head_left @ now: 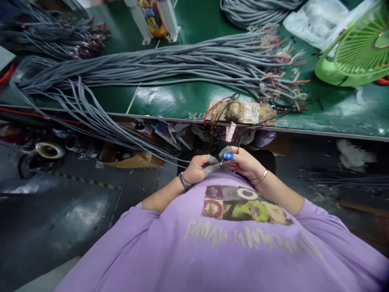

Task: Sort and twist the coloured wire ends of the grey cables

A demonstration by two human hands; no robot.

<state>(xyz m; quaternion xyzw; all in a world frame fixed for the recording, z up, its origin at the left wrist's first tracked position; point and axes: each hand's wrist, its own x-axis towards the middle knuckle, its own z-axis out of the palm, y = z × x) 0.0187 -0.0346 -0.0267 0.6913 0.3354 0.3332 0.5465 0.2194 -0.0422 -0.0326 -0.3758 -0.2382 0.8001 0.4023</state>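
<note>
My left hand (198, 168), with grey coverings on its fingertips, is closed round the end of a grey cable (170, 158) close to my body. Thin red and white wires (228, 163) fan out of that end. My right hand (246, 163) pinches these wires, and a blue wrap (227, 155) shows on one of its digits. From the hands, several grey cables run up left to the large cable bundle (158, 67) on the bench. The bundle's stripped ends (282, 81) lie at the right, with coloured wires and pale fibres showing.
A green bench (179, 99) spans the view, its front edge just beyond my hands. On it are a taped block (243, 111) with a pink clip (230, 132), a green fan (358, 52), plastic bags (316, 20) and another cable bundle (60, 36). Below stands a cardboard box (133, 159).
</note>
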